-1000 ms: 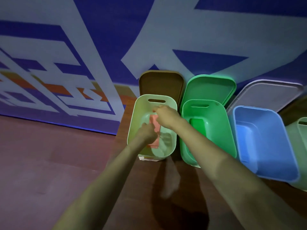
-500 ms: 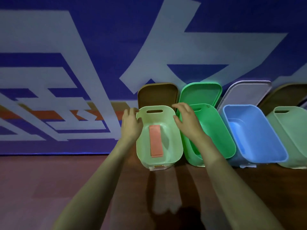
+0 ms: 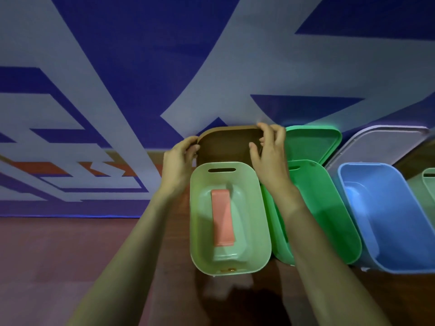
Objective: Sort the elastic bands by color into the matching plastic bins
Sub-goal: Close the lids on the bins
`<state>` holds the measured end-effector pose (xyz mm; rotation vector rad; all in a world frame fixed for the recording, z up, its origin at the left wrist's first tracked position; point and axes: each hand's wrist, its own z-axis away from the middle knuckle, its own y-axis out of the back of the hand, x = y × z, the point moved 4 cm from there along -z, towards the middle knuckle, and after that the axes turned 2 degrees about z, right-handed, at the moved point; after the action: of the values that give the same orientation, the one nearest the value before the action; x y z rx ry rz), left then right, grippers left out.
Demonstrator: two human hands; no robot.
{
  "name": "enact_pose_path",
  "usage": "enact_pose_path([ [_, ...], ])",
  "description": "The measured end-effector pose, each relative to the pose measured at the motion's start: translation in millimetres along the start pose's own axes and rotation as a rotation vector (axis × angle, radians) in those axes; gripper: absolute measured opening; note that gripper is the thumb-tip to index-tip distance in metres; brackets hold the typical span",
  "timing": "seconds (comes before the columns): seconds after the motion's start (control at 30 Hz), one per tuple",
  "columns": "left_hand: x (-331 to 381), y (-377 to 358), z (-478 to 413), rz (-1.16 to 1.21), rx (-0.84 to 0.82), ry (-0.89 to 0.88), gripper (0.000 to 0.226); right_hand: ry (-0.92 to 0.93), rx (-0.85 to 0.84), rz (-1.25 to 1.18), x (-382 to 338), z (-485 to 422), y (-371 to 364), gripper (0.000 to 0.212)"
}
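Observation:
A pink elastic band (image 3: 222, 217) lies flat along the bottom of the pale green bin (image 3: 259, 231). Behind that bin a brown lid (image 3: 226, 147) leans against the wall. My left hand (image 3: 180, 163) grips the lid's left edge and my right hand (image 3: 270, 156) grips its upper right corner. To the right stand a brighter green bin (image 3: 329, 208) and a blue bin (image 3: 388, 220), each open.
A green lid (image 3: 313, 144) and a grey lid (image 3: 381, 147) lean on the blue-and-grey patterned wall behind their bins. The rim of another pale green bin (image 3: 429, 182) shows at the right edge. The bins rest on a dark brown surface (image 3: 70, 255).
Both hands left the pink band and the pale green bin's rim. They moved up and back onto the brown lid and closed on its edges. The band stays flat in the bin.

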<state>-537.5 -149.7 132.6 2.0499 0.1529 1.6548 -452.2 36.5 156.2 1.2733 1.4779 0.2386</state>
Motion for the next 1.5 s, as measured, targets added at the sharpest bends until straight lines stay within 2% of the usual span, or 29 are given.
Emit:
enact_pose_path([
  [0.13,4,12,7,0.008,0.114,-0.032,0.026,0.027,0.067,0.009,-9,-1,14,0.024],
  [0.23,11,26,16,0.064,0.190,-0.050,0.025,0.037,0.052,-0.027,-18,5,24,0.030],
  [0.33,27,37,37,0.079,0.217,-0.166,0.025,0.045,0.094,-0.088,-25,21,40,0.033],
  [0.5,29,50,88,0.058,0.260,-0.259,0.025,0.161,0.085,-0.148,-33,77,61,0.034],
  [0.6,20,45,120,0.059,0.168,-0.221,0.027,0.127,-0.002,-0.155,-21,112,61,0.039],
  [0.7,7,35,152,0.069,0.076,-0.153,0.033,0.085,-0.161,-0.117,-6,142,50,0.047],
  [0.8,-4,24,177,0.111,0.030,-0.005,0.041,0.068,-0.270,-0.093,2,166,39,0.054],
  [0.87,-9,16,188,0.159,0.031,0.065,0.038,0.056,-0.265,-0.084,4,176,37,0.056],
  [1.03,-18,3,206,0.095,0.094,0.038,0.024,0.048,-0.267,-0.070,5,191,33,0.056],
  [1.2,-30,-3,222,-0.254,0.132,-0.047,0.039,0.120,-0.174,-0.001,6,198,33,0.049],
  [1.4,-57,-1,226,-0.241,0.032,-0.040,0.057,0.130,-0.134,-0.010,0,205,34,0.050],
  [1.5,-58,-1,224,-0.020,0.066,0.061,0.058,0.114,-0.129,-0.061,0,212,36,0.048],
])
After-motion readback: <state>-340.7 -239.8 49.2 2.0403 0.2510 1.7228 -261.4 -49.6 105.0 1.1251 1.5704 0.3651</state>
